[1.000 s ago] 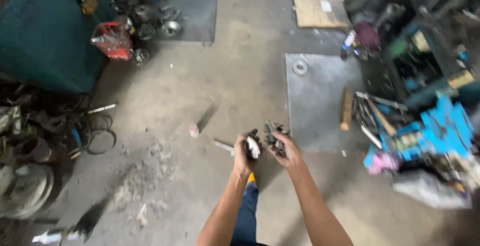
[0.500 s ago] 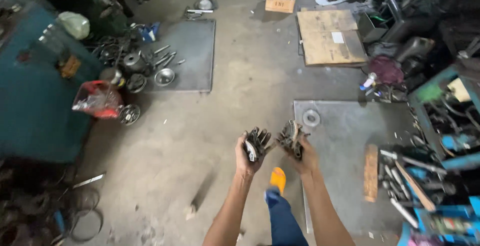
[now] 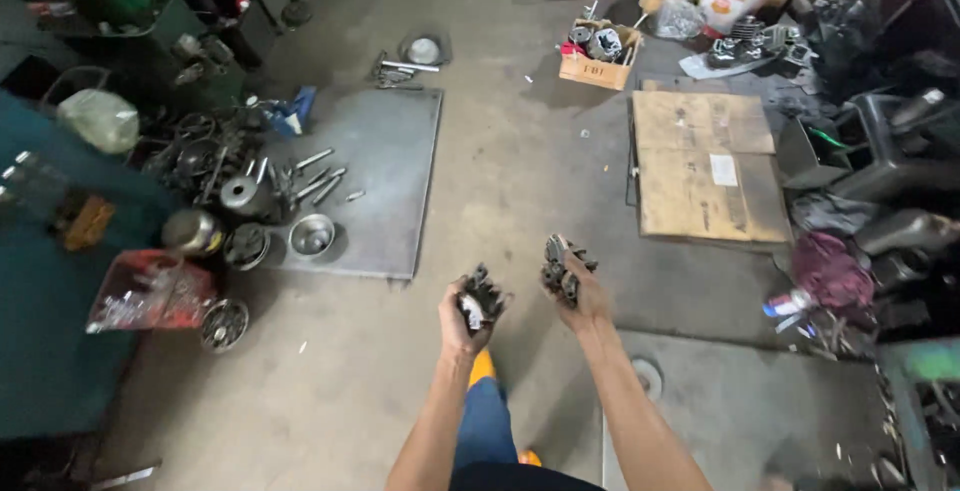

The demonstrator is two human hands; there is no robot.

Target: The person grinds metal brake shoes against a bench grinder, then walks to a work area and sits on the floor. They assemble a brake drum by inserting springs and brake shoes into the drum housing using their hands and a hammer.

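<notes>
My left hand point(image 3: 462, 321) is closed around a clump of small dark metal parts point(image 3: 482, 294), held palm up in front of me. A little to its right, my right hand point(image 3: 582, 296) grips a second clump of dark greasy metal parts point(image 3: 560, 267). Both arms reach forward over a concrete workshop floor. Below them my blue trouser leg and an orange shoe point(image 3: 483, 366) show. The two hands are close together but apart.
A grey metal sheet point(image 3: 385, 181) with bolts, a steel bowl point(image 3: 311, 235) and engine parts lies to the left. A wooden board point(image 3: 703, 166) lies ahead on the right, with a cardboard box of parts point(image 3: 598, 56) beyond it. Another metal plate point(image 3: 745, 406) lies at lower right. Clutter lines both sides.
The view has moved forward across the floor: the left metal sheet and the wooden board now lie closer. Both hands keep hold of their clumps of parts.
</notes>
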